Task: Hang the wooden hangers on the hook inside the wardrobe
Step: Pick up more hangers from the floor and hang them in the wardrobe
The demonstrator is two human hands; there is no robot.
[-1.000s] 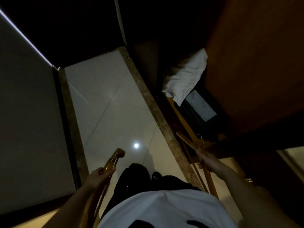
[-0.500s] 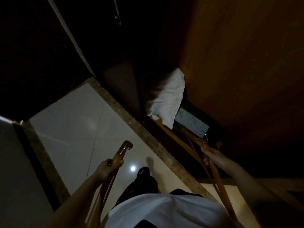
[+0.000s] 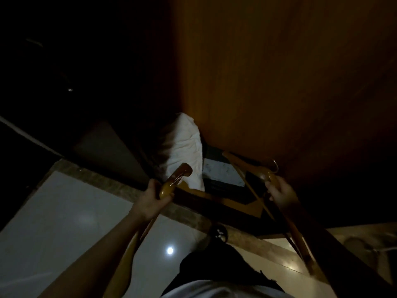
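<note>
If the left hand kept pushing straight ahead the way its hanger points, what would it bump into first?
Most likely the white cloth bundle in the wardrobe. The left hand holds a wooden hanger whose tip already overlaps that cloth in the picture. Depth is hard to judge in this dim light, so a gap may remain.

You've got two hands in frame: left hand [image 3: 151, 201], right hand [image 3: 281, 193]. Each is wrapped round wooden hangers: left bundle [image 3: 175, 178], right bundle [image 3: 263, 172]. Exact hanger count per bundle can't be read, too dark and overlapped. One metal hook [image 3: 275, 165] visible on the right bundle. One white pillow [image 3: 184, 151] in the wardrobe. One shoe [image 3: 219, 232] on the floor. One light reflection [image 3: 170, 250] on the tile.
</note>
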